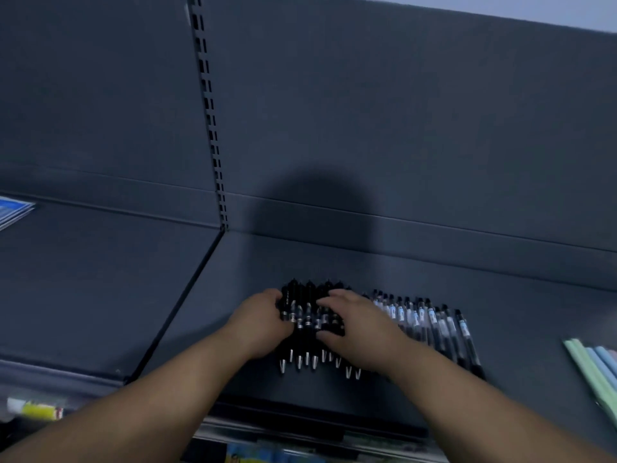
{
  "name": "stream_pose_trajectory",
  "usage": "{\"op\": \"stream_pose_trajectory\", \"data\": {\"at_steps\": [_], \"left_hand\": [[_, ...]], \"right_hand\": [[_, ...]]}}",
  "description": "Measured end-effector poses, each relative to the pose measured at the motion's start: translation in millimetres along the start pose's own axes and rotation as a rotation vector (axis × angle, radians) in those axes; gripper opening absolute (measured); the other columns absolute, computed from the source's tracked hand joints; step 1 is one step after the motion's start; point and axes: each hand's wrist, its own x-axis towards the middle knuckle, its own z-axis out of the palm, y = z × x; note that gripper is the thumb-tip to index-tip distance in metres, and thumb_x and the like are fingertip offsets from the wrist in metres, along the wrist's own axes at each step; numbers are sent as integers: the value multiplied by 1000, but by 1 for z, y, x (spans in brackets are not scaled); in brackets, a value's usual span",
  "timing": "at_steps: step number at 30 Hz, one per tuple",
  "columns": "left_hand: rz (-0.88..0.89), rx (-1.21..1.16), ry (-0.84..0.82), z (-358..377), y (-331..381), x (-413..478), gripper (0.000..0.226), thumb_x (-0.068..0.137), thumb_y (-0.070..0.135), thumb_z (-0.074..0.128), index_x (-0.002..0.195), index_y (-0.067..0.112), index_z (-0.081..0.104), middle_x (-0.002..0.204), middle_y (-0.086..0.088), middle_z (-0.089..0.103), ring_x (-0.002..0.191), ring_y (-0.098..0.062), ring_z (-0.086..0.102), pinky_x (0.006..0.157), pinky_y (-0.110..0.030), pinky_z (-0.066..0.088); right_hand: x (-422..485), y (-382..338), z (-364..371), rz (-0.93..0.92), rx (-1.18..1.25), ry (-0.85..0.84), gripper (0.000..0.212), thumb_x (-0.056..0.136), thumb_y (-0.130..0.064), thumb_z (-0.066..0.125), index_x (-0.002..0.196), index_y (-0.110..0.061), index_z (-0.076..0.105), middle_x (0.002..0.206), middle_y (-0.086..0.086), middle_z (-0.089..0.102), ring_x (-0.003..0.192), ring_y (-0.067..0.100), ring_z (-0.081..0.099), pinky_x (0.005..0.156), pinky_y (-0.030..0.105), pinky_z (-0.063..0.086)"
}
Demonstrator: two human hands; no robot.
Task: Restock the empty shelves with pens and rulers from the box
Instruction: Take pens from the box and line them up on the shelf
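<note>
A bundle of black pens [309,320] with silver tips lies on the dark shelf [400,279], tips pointing toward me. My left hand [263,324] grips the bundle's left side, fingers curled round it. My right hand [359,329] lies over the bundle's right side, fingers spread on top and thumb against the pens. To the right, a row of clear-barrelled pens [430,324] lies side by side on the same shelf, partly hidden by my right wrist. No box or rulers are in view.
Pastel green and blue items [592,365] lie at the shelf's right edge. A slotted upright [210,111] divides this bay from the left shelf [83,279], where a blue item [13,210] lies. A yellow-labelled item [33,409] sits lower left.
</note>
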Motion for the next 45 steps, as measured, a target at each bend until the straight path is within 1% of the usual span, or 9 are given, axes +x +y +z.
{"op": "stream_pose_trajectory", "data": {"at_steps": [4, 7, 11, 22, 27, 30, 34, 39, 45], "left_hand": [[-28, 46, 109, 10, 6, -6, 46, 87, 22, 61, 132, 22, 53, 114, 5, 66, 101, -14, 62, 81, -16, 42], [-41, 86, 149, 17, 12, -16, 56, 91, 17, 56, 145, 21, 41, 137, -2, 55, 120, -18, 55, 100, -21, 41], [-86, 108, 224, 22, 16, -34, 56, 97, 24, 53, 148, 14, 34, 147, -8, 40, 132, -21, 43, 110, -23, 30], [-263, 170, 477, -17, -84, -184, 47, 91, 29, 60, 136, 21, 49, 134, 0, 47, 118, -17, 52, 99, -23, 36], [-513, 170, 420, -40, -181, -296, 46, 85, 39, 60, 128, 21, 55, 125, -2, 54, 115, -20, 55, 95, -25, 39], [-672, 170, 371, -47, -247, -384, 47, 85, 45, 52, 125, 20, 54, 123, -4, 59, 109, -20, 58, 88, -25, 43], [-852, 139, 396, -56, -326, -499, 51, 92, 40, 57, 138, 23, 43, 139, -1, 48, 125, -16, 49, 100, -23, 39], [-1003, 55, 449, -63, -404, -600, 56, 90, 41, 59, 140, 23, 43, 143, 2, 46, 126, -14, 49, 102, -22, 38], [-1142, -47, 440, -73, -461, -642, 54, 91, 40, 58, 140, 22, 44, 140, -2, 48, 118, -14, 53, 97, -22, 41]], "right_hand": [[-13, 18, -3, -48, 11, -18, 60, 93, -45, 58, 148, -31, 37, 159, -6, 25, 144, 14, 25, 116, 24, 20], [-21, 29, -7, -107, -14, -60, 55, 95, -45, 55, 146, -30, 41, 159, -7, 26, 143, 15, 28, 115, 26, 24], [-20, 28, -8, -163, 8, 2, 49, 94, -41, 57, 141, -28, 47, 149, -5, 39, 131, 17, 42, 110, 28, 35], [-35, -87, 26, -371, -23, -35, 41, 97, -40, 53, 135, -26, 49, 141, -2, 45, 125, 18, 48, 104, 33, 41], [-67, -178, 79, -504, 2, -76, 37, 93, -41, 56, 126, -26, 58, 128, -2, 55, 115, 20, 56, 98, 34, 45], [-92, -235, 132, -549, -57, -189, 34, 88, -38, 58, 119, -25, 62, 115, 1, 62, 110, 21, 59, 93, 30, 46], [-116, -318, 203, -576, -88, -382, 34, 88, -36, 61, 117, -17, 64, 109, -2, 68, 108, 18, 62, 90, 23, 43], [-138, -412, 281, -566, -143, -557, 41, 92, -35, 61, 124, -9, 61, 121, 7, 66, 111, 18, 60, 94, 24, 42], [-126, -485, 334, -561, -218, -731, 45, 96, -42, 54, 137, -22, 51, 132, -5, 58, 119, 12, 54, 86, 17, 39]]}}
